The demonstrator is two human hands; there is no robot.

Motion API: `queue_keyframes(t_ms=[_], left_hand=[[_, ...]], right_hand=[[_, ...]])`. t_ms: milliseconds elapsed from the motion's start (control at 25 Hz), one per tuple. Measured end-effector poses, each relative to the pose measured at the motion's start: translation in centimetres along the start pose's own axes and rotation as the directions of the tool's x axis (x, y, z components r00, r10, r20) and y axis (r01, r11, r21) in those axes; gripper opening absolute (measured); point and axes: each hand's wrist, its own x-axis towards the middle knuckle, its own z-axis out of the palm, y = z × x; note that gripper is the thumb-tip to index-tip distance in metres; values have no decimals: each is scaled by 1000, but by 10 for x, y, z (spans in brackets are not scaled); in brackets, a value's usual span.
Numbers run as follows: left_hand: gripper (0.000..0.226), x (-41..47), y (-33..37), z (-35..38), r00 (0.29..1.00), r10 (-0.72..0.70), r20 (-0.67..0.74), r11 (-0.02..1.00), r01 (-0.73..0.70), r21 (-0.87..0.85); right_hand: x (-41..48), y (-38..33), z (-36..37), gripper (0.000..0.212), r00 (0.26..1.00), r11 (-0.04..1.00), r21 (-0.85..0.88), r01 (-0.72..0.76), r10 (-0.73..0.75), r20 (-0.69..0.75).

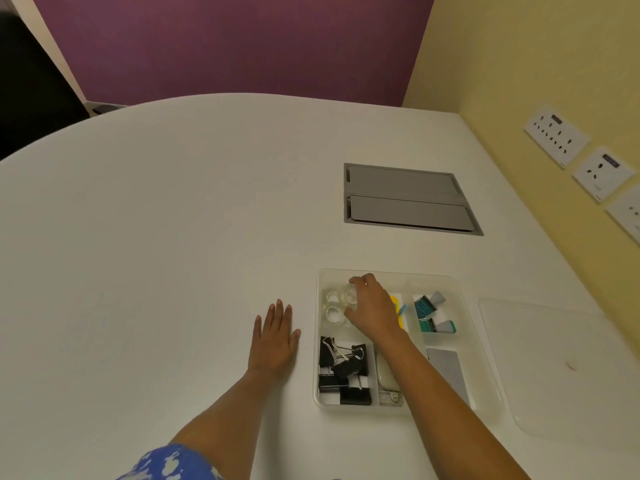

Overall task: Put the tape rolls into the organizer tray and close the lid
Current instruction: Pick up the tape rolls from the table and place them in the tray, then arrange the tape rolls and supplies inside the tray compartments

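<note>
A clear plastic organizer tray point(479, 344) sits on the white table at the lower right. In its far left compartment lie two clear tape rolls point(333, 314). My right hand point(372, 308) reaches into that compartment, fingers curled around a third clear tape roll point(349, 295) that rests among the others. My left hand point(275, 336) lies flat on the table just left of the tray, fingers spread, holding nothing. The clear lid point(568, 368) lies flat on the table to the right of the tray.
The tray also holds black binder clips point(341, 370), teal and grey items point(431, 311), yellow notes and a grey card point(446, 368). A grey cable hatch point(408, 199) is set into the table beyond. Wall sockets point(557, 136) line the yellow wall at right.
</note>
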Motion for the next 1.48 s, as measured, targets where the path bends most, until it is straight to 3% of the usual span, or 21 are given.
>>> queue_keyframes(t_ms=[360, 480, 600, 760, 840, 1000, 1240, 1480], left_hand=[[53, 7, 6, -8, 997, -52, 49, 998, 54, -41], [50, 8, 8, -13, 997, -68, 37, 996, 70, -51], [43, 9, 17, -21, 994, -77, -77, 992, 69, -106], [34, 22, 41, -44, 958, -60, -279, 983, 8, -185], [30, 30, 55, -54, 942, -24, -335, 982, -41, -185], [27, 44, 79, -57, 940, 64, -334, 984, -115, -133], [29, 54, 84, -41, 971, 171, -164, 983, -157, 95], [31, 58, 86, -38, 973, 157, -170, 968, -117, 223]], right_hand=[[5, -1, 3, 42, 985, 929, -345, 130, -82, 152], [10, -1, 1, 46, 976, 904, -401, 146, -65, 209], [13, -1, -3, 50, 977, 929, -346, 128, -57, 207], [19, 6, -12, 34, 999, 996, -89, -7, 3, -49], [22, 9, -15, 30, 996, 997, -73, -23, 17, -87], [26, 9, -13, 27, 999, 986, -168, 3, -9, -37], [32, 7, -3, 32, 995, 936, -337, 102, -92, 46], [37, 8, 10, 31, 987, 884, -439, 161, -133, 95]])
